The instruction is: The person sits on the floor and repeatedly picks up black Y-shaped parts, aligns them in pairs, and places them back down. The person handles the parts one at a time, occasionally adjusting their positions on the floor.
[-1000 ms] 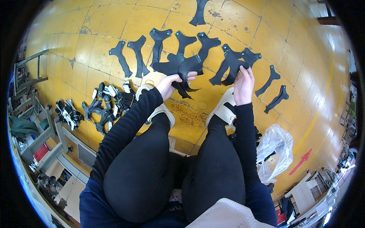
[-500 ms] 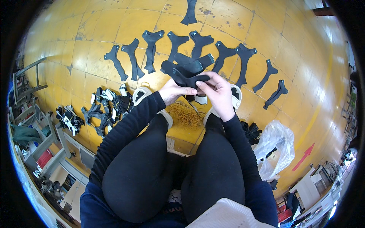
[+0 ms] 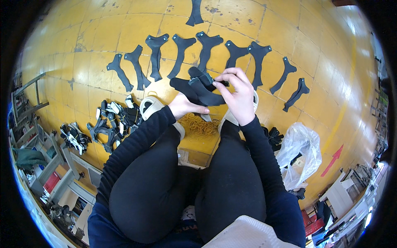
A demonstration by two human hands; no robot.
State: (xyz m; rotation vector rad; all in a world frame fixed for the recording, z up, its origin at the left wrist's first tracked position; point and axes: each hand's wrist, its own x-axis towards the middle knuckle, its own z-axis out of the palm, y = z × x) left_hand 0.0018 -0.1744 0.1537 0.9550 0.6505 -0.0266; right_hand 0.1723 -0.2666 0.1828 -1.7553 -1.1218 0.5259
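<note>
The left hand is holding a bunch of black fabric pieces from its near side, fingers partly hidden beneath; the right hand is pinching the bunch's upper edge narrowly between thumb and fingertips; the bunch is hanging above the yellow tiled floor, just beyond a tangle of yellow rubber bands; Y-shaped black strips are lying beyond in an arched row; a clear plastic bag is resting to the right.
</note>
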